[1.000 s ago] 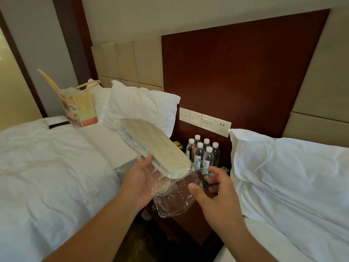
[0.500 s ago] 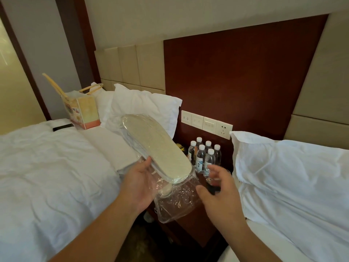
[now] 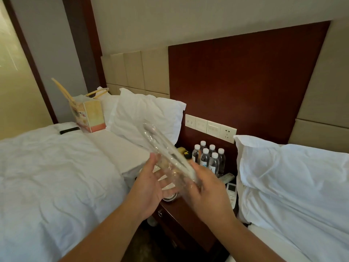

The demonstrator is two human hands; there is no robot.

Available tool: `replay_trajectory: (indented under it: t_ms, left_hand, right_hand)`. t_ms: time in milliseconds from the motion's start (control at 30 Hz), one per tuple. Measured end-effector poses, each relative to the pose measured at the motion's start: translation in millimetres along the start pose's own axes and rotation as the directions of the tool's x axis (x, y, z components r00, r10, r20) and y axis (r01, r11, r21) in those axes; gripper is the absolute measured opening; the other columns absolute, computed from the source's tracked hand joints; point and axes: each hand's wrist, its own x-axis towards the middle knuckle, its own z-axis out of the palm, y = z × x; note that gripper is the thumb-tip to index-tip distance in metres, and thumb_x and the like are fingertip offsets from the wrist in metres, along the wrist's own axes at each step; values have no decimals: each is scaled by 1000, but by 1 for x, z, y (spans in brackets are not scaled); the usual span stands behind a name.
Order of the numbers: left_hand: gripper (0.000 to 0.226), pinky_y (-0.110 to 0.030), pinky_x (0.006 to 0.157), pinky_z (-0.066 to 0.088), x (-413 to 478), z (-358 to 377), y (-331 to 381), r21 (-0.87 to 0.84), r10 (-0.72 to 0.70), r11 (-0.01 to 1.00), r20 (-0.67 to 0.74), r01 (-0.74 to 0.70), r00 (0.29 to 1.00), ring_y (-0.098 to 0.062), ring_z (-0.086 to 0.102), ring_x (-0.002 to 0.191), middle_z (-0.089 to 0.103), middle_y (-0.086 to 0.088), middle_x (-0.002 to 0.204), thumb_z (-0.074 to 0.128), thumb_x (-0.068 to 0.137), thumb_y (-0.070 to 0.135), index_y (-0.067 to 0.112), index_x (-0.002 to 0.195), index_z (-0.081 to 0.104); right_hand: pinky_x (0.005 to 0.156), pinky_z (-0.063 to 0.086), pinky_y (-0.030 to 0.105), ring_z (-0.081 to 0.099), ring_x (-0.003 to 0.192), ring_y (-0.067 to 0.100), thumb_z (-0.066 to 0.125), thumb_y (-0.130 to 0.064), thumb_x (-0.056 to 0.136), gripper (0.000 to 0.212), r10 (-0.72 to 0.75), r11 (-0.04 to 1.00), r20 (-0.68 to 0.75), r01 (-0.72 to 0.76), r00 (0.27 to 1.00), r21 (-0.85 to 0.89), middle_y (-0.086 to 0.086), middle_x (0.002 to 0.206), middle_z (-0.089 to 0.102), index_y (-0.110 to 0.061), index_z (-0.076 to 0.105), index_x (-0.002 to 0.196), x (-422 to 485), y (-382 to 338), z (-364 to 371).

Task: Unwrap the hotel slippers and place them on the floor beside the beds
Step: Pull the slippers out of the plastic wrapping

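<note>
Slippers (image 3: 170,152) in clear wrap (image 3: 171,173), held edge-on: left hand (image 3: 151,186) spread open against it, right hand (image 3: 209,190) gripping the near end. Unwrapping underway; tearing the wrap likely follows.

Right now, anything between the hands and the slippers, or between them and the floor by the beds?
Yes: clear plastic wrap encloses the slippers, so the right hand grips and the left hand supports film only. Below them, the nightstand takes the far side; floor shows nearer the person.

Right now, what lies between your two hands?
The wrapped slippers, edge-on in clear plastic, lie between the left hand and right hand; the head view shows it.
</note>
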Motion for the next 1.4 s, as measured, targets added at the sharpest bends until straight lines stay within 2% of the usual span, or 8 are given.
replay_trajectory:
  t_ms: [100, 267, 333, 600, 833, 1067, 1200, 1400]
  left_hand:
    - [69, -49, 77, 57, 1, -7, -1, 32, -18, 999, -162, 24, 987, -29, 69, 105, 72, -9, 115, 70, 68, 63, 24, 123, 61]
    - [60, -38, 69, 56, 2, -18, -2, 58, -45, 996, -381, 72, 923, -22, 65, 91, 61, -5, 99, 80, 69, 45, 20, 120, 61]
    - [77, -43, 78, 57, 1, -19, 1, 18, -90, 995, -353, 103, 931, -25, 65, 103, 63, -7, 113, 84, 57, 51, 24, 124, 58]
    - [58, -48, 86, 55, 8, -15, 15, -264, 43, 962, -119, -73, 992, -31, 64, 114, 66, -12, 127, 76, 81, 44, 16, 130, 61]
    - [63, -44, 74, 60, 8, -27, 19, -289, 31, 947, -344, -138, 939, -27, 71, 101, 73, -9, 115, 85, 68, 24, 13, 126, 61]
    - [66, -45, 71, 59, 7, -30, 19, -337, 99, 915, -347, -223, 933, -28, 71, 100, 72, -8, 117, 83, 70, 20, 14, 130, 58]
    - [64, -44, 72, 59, 6, -29, 23, -341, 152, 902, -325, -265, 934, -27, 71, 102, 71, -7, 119, 81, 72, 21, 16, 131, 59]
    - [64, -41, 77, 58, 5, -31, 27, -330, 191, 905, -251, -270, 949, -25, 66, 112, 66, -6, 129, 76, 77, 24, 16, 136, 54]
  right_hand:
    - [50, 54, 20, 69, 61, 2, 62, -35, 94, 20, 396, 798, 17, -353, 918, 488, -12, 78, 74, -39, 64, 114, 3, -5, -3]
    - [71, 62, 35, 75, 90, 22, 62, -16, 95, 19, 510, 156, 373, -510, 775, 846, 6, 102, 77, -14, 68, 113, 7, -9, -14]
    - [83, 59, 45, 73, 96, 27, 61, -14, 95, 22, 477, 89, 433, -532, 765, 842, 11, 108, 75, -12, 68, 115, 7, -9, -18]
    - [80, 60, 48, 68, 107, 32, 59, -3, 91, 38, 339, 303, 405, -506, 849, 807, 17, 127, 64, -4, 58, 129, 1, -18, -24]
    - [80, 60, 49, 71, 101, 27, 77, -8, 79, 48, 355, 425, 310, -448, 882, 787, 4, 115, 72, -23, 57, 121, -2, -1, -24]
    - [69, 55, 11, 66, 102, -1, 88, -20, 72, 67, 183, 829, -137, -78, 974, 553, -24, 114, 60, -26, 45, 123, -9, 3, -16]
    - [82, 52, 25, 58, 101, 9, 89, -28, 68, 47, 132, 951, -343, -22, 930, 307, -6, 106, 54, -39, 51, 94, -9, 2, -17]
    - [55, 46, 1, 64, 80, -16, 81, -49, 71, 33, 273, 815, -3, -229, 962, 533, -39, 88, 65, -66, 62, 92, -1, -18, -25]
